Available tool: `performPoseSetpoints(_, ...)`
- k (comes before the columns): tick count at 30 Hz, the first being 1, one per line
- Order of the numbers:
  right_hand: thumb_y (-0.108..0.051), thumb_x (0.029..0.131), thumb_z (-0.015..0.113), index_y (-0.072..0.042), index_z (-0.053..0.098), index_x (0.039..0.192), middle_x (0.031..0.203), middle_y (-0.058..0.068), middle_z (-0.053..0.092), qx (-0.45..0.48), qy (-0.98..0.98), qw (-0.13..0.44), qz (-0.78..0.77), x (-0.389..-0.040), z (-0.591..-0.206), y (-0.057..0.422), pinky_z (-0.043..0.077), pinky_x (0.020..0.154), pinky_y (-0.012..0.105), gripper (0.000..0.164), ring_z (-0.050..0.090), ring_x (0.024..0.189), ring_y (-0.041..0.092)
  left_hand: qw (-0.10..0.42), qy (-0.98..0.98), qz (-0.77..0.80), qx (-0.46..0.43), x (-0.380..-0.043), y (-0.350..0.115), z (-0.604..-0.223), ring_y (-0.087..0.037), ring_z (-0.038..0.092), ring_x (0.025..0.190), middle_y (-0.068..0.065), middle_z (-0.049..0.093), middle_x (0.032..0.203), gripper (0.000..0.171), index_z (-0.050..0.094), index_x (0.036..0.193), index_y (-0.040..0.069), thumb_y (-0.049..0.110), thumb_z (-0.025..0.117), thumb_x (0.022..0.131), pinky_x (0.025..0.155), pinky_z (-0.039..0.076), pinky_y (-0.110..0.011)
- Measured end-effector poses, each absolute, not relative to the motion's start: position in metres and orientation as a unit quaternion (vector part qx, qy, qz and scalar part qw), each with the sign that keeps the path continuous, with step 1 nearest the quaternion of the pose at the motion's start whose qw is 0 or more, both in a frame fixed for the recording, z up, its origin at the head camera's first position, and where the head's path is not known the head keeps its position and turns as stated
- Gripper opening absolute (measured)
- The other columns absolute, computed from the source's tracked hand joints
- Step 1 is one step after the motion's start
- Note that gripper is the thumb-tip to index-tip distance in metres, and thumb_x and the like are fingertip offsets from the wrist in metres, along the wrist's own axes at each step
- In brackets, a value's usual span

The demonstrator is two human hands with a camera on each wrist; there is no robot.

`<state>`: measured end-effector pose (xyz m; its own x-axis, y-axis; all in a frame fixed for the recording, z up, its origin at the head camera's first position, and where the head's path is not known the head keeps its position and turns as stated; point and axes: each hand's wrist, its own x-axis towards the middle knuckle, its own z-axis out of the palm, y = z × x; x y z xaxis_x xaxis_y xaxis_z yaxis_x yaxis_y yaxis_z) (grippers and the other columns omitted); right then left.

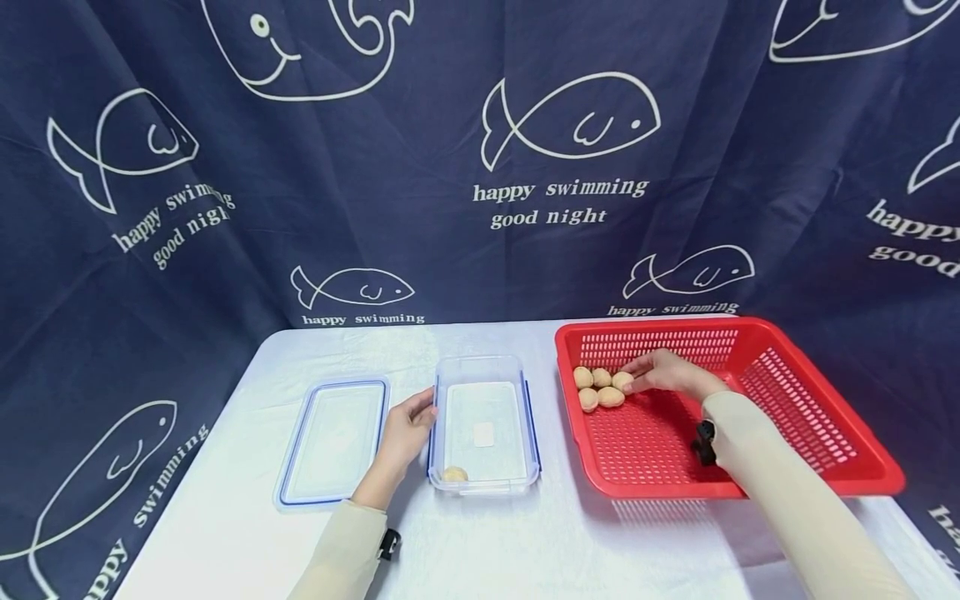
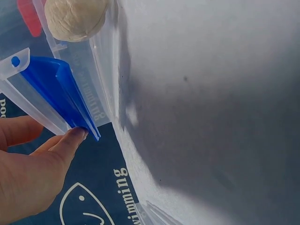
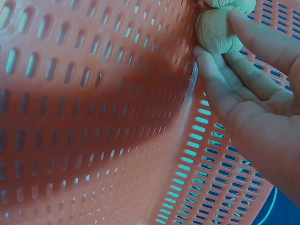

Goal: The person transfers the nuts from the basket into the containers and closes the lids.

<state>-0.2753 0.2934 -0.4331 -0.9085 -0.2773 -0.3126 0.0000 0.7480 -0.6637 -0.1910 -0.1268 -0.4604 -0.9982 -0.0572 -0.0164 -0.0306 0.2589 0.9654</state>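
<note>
My left hand (image 1: 407, 432) is at the left side of a clear plastic box (image 1: 486, 367), pinching its wall by the blue-edged latch flap (image 2: 56, 89). A single walnut (image 1: 454, 474), pale and wrinkled, lies in the box's near left corner. Inside the red basket (image 1: 637, 467), my right hand (image 1: 663, 372) pinches a walnut (image 3: 216, 32) between thumb and fingers, close to the perforated wall. Several other walnuts (image 1: 611, 397) sit together in the basket's left far corner, beside those fingertips.
Left of the box, a clear lid with a blue seal (image 1: 333, 442) lies flat on the white-covered table (image 1: 225, 500). A dark blue curtain with white fish drawings (image 1: 450, 125) hangs behind the table. A white square label (image 1: 483, 434) shows on the box's bottom.
</note>
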Motion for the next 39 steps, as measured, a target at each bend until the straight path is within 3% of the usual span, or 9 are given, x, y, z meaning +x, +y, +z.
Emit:
performPoseSetpoints(7, -0.018, 0.082, 0.075, 0.008, 0.064, 0.116, 0.102, 0.013, 0.070, -0.075, 0.910, 0.199, -0.355, -0.276, -0.432, 0.295, 0.051, 0.082, 0.037, 0.045, 0.057, 0.090, 0.019, 0.015, -0.790, -0.613, 0.024, -0.191, -0.127, -0.460, -0.035, 0.057, 0.118, -0.027, 0.056, 0.129, 0.037, 0.052, 0.131, -0.009, -0.004, 0.053, 0.094, 0.099, 0.050, -0.030)
performPoseSetpoints(15, -0.020, 0.084, 0.073, 0.010, 0.060, 0.121, 0.111, 0.018, 0.067, -0.059, 0.900, 0.190, -0.387, -0.272, -0.420, 0.295, 0.050, 0.093, 0.046, 0.049, 0.057, 0.101, 0.025, 0.013, -0.788, -0.616, 0.024, -0.191, -0.127, -0.460, -0.035, 0.056, 0.119, -0.027, 0.056, 0.129, 0.037, 0.051, 0.131, -0.009, -0.004, 0.052, 0.095, 0.100, 0.049, -0.033)
performPoseSetpoints(19, -0.019, 0.085, 0.073, 0.012, 0.058, 0.121, 0.108, 0.018, 0.068, -0.052, 0.899, 0.177, -0.397, -0.270, -0.413, 0.294, 0.050, 0.095, 0.048, 0.050, 0.060, 0.097, 0.021, 0.011, -0.788, -0.616, 0.025, -0.192, -0.127, -0.460, -0.034, 0.056, 0.119, -0.027, 0.056, 0.129, 0.037, 0.051, 0.132, -0.009, -0.004, 0.052, 0.095, 0.100, 0.049, -0.033)
performPoseSetpoints(32, -0.017, 0.085, 0.073, 0.013, 0.057, 0.122, 0.110, 0.023, 0.067, -0.033, 0.905, 0.105, -0.410, -0.263, -0.392, 0.282, 0.054, 0.086, 0.039, 0.050, 0.060, 0.093, 0.020, 0.007, -0.791, -0.611, 0.016, -0.188, -0.127, -0.461, -0.036, 0.056, 0.119, -0.028, 0.054, 0.130, 0.038, 0.050, 0.132, -0.010, -0.002, 0.053, 0.095, 0.100, 0.050, -0.033)
performPoseSetpoints(39, -0.023, 0.088, 0.070, 0.011, 0.054, 0.127, 0.120, 0.025, 0.062, -0.023, 0.896, 0.085, -0.435, -0.253, -0.377, 0.272, 0.049, 0.093, 0.041, 0.055, 0.055, 0.110, 0.029, 0.008, -0.791, -0.611, 0.018, -0.189, -0.127, -0.461, -0.035, 0.056, 0.119, -0.028, 0.055, 0.130, 0.037, 0.050, 0.132, -0.009, -0.003, 0.052, 0.095, 0.100, 0.049, -0.034)
